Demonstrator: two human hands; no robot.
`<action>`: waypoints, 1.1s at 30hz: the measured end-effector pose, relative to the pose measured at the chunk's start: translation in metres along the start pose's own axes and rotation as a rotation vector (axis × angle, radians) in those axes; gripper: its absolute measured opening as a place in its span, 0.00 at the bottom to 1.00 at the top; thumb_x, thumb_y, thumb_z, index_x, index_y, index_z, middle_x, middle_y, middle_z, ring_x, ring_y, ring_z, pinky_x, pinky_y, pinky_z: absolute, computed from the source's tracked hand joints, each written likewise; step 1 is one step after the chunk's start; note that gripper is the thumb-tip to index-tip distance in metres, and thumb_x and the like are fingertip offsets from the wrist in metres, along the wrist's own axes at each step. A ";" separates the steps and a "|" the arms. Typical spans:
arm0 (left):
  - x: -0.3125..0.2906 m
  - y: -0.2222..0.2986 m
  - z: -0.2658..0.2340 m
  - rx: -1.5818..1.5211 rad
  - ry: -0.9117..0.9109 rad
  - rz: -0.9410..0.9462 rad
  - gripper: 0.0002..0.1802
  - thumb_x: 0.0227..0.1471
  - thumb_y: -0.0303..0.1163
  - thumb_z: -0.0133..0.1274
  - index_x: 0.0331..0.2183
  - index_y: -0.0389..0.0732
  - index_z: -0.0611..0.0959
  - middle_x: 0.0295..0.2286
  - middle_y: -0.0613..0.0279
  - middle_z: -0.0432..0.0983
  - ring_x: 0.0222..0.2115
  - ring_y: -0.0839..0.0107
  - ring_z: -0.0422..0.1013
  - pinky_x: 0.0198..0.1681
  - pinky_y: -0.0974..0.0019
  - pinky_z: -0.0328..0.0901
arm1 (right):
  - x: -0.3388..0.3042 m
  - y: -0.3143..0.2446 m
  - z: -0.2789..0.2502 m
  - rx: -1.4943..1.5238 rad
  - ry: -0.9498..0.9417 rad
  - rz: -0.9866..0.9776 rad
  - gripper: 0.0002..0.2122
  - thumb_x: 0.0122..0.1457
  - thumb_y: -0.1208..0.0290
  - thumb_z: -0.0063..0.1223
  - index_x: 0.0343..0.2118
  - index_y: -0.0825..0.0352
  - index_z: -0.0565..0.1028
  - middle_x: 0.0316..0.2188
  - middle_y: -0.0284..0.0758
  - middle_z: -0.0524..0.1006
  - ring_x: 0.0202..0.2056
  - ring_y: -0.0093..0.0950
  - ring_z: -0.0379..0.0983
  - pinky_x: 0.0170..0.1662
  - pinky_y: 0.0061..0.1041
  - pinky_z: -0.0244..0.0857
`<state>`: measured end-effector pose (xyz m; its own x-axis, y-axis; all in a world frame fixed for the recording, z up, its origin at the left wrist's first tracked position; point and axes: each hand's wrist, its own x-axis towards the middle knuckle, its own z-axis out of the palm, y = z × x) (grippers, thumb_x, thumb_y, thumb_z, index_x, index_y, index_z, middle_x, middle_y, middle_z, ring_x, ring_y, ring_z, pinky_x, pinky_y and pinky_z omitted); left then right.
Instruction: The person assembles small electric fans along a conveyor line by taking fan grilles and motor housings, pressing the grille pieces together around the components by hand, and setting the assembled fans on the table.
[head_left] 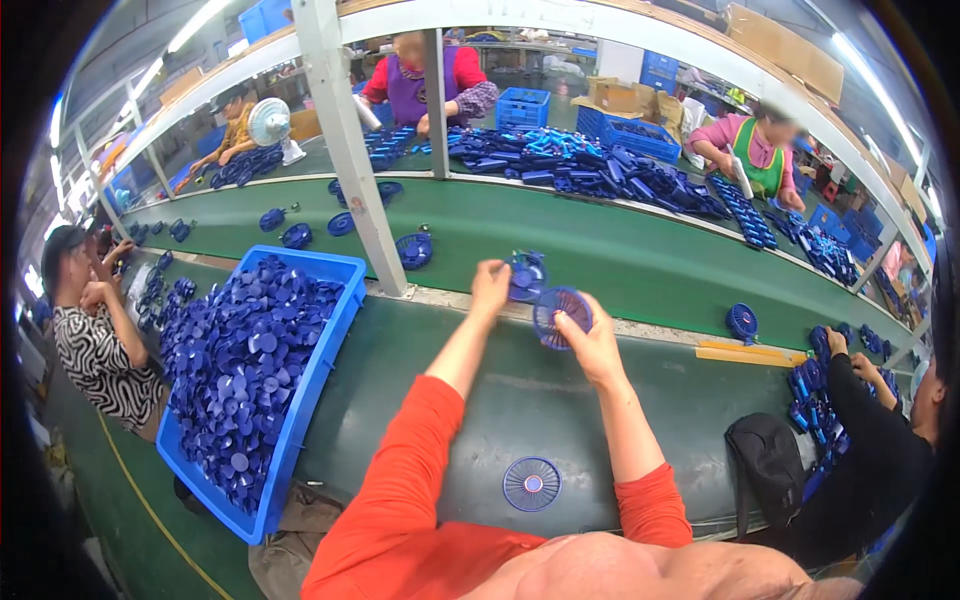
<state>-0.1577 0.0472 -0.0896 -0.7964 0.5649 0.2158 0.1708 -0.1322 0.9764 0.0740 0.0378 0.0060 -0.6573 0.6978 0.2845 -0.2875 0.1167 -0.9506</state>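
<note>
My left hand (490, 290) is closed on the edge of a blue fan housing (528, 274), held over the near edge of the green conveyor belt. Small parts show at the housing's top, too fine to make out. Just to its right, my right hand (597, 345) grips a round blue fan grille (556, 318) with thin spokes, the thumb across its face. The two pieces overlap in view; whether they touch I cannot tell. Another round blue grille with a pale-ringed centre (532, 484) lies flat on the dark green worktop (430, 345) close to my body.
A blue crate (290, 450) heaped with blue discs (250, 350) stands at my left. Several fan housings (413, 250) lie along the belt (600, 240). A metal post (350, 130) rises ahead. At right are a black bag (765, 465) and a co-worker in black (880, 470); others work across the belt.
</note>
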 end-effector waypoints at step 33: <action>-0.141 0.101 0.051 -0.771 -0.160 -0.020 0.22 0.61 0.35 0.41 0.55 0.42 0.61 0.43 0.61 0.64 0.46 0.72 0.61 0.52 0.68 0.57 | -0.004 0.035 -0.003 -0.342 0.057 -0.198 0.33 0.62 0.42 0.32 0.60 0.65 0.58 0.56 0.41 0.63 0.56 0.35 0.61 0.57 0.31 0.54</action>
<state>0.0009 -0.0042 -0.0209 -0.6918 0.6759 0.2542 -0.3402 -0.6156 0.7108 0.0689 0.0411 -0.0291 -0.5703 0.6752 0.4678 -0.1498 0.4745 -0.8674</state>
